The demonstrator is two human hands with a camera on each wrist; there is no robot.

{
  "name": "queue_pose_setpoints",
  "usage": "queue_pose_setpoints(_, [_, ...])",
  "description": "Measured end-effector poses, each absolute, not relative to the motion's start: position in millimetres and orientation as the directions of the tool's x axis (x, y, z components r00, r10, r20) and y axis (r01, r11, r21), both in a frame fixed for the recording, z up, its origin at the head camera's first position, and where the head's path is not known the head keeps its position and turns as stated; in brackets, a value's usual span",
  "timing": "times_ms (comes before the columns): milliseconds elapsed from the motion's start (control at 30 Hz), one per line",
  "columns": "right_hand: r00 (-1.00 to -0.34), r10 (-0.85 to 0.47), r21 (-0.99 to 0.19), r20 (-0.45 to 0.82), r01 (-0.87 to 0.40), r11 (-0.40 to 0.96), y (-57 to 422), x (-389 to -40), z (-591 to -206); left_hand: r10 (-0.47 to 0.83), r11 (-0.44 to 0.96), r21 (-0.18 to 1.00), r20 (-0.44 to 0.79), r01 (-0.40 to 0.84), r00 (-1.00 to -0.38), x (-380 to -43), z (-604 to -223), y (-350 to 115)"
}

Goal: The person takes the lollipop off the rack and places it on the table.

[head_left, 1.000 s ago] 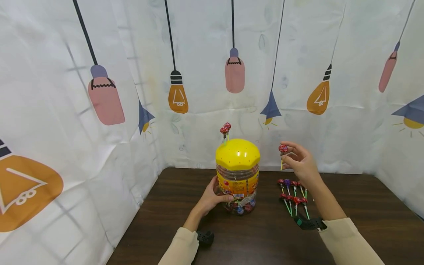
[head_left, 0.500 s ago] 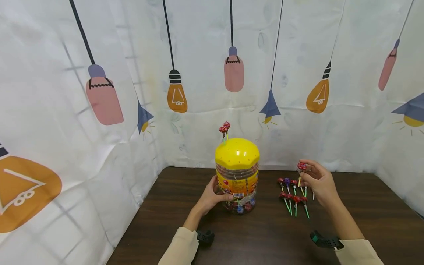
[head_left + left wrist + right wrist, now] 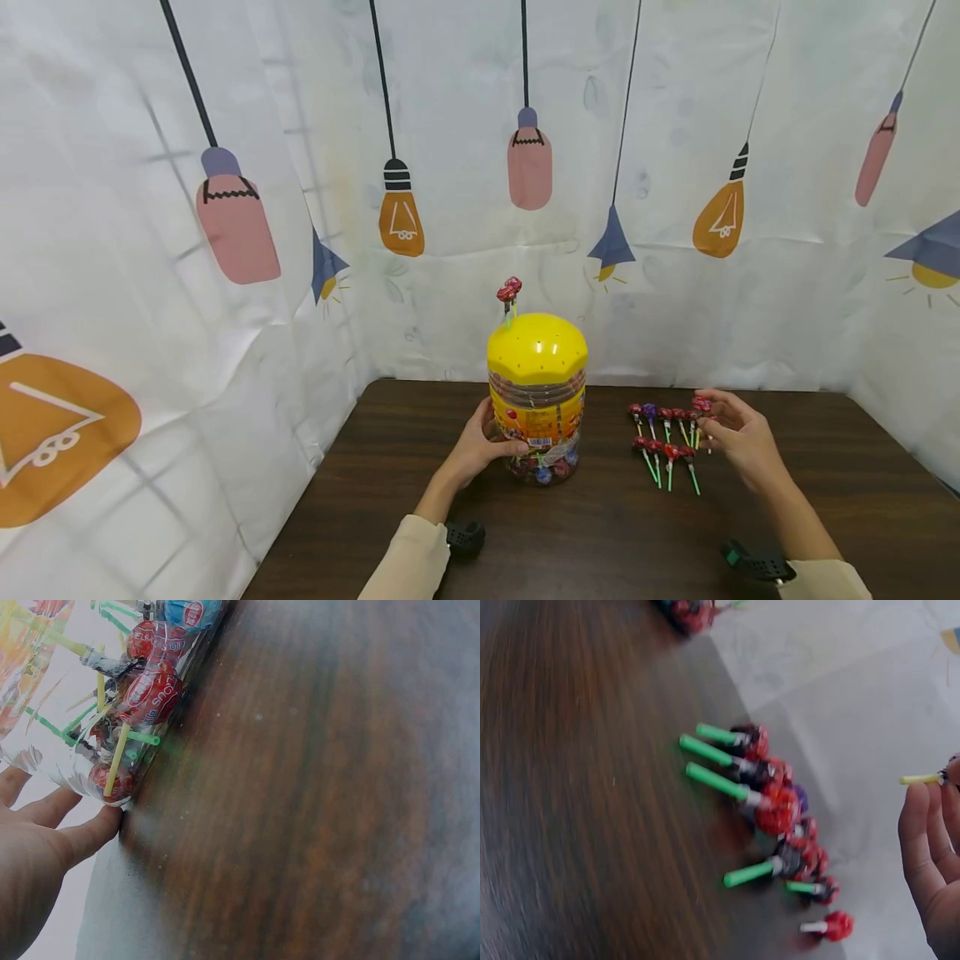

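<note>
My left hand (image 3: 474,448) holds the side of a clear candy jar (image 3: 537,421) with a yellow domed lid (image 3: 538,346). Close up in the left wrist view, wrapped lollipops (image 3: 154,694) show inside, and the fingers of the left hand (image 3: 45,840) lie against the jar's lower wall. My right hand (image 3: 741,435) pinches a red-wrapped lollipop (image 3: 701,405) at the right end of the back row on the table. Its yellow stick (image 3: 919,779) pokes out past the fingers in the right wrist view. Two red lollipops (image 3: 508,290) stand upright in the lid.
Two rows of lollipops lie on the dark wooden table (image 3: 585,533), the front row (image 3: 671,452) having green sticks. Beyond the table's back edge hangs a white curtain (image 3: 450,333) printed with lamps. Each wrist wears a black band (image 3: 757,567).
My right hand has moved right and down with the lollipop, from beside the jar to the right end of the back row. The left hand and jar have stayed put.
</note>
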State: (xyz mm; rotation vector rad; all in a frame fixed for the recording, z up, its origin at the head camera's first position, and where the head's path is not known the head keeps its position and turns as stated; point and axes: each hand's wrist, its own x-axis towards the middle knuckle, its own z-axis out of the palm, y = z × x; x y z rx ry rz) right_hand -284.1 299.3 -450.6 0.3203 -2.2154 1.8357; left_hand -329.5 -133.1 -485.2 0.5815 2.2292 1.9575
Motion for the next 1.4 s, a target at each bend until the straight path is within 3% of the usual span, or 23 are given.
queue_pose_setpoints(267, [-0.959, -0.040, -0.902, 0.282, -0.279, 0.329, 315.7, -287.5, -464.6, 0.364, 0.083, 0.975, 0.165, 0.208, -0.917, -330.9, -486.3, -133.8])
queue_pose_setpoints(700, [-0.986, -0.117, -0.897, 0.122, -0.160, 0.411, 334.0, -290.2, -488.5, 0.365, 0.087, 0.975, 0.159, 0.203, -0.917, -328.9, -483.6, -133.7])
queue_pose_setpoints(1167, [-0.979, -0.199, -0.876, 0.052, -0.140, 0.462, 340.4, -292.2, -488.7, 0.362, 0.088, 0.975, 0.161, 0.206, -0.918, -330.6, -484.6, -133.5])
queue_pose_setpoints(1400, [-0.962, -0.265, -0.834, 0.068, -0.201, 0.514, 341.0, -292.0, -489.4, 0.363, 0.083, 0.977, 0.156, 0.198, -0.919, -330.5, -484.2, -133.4])
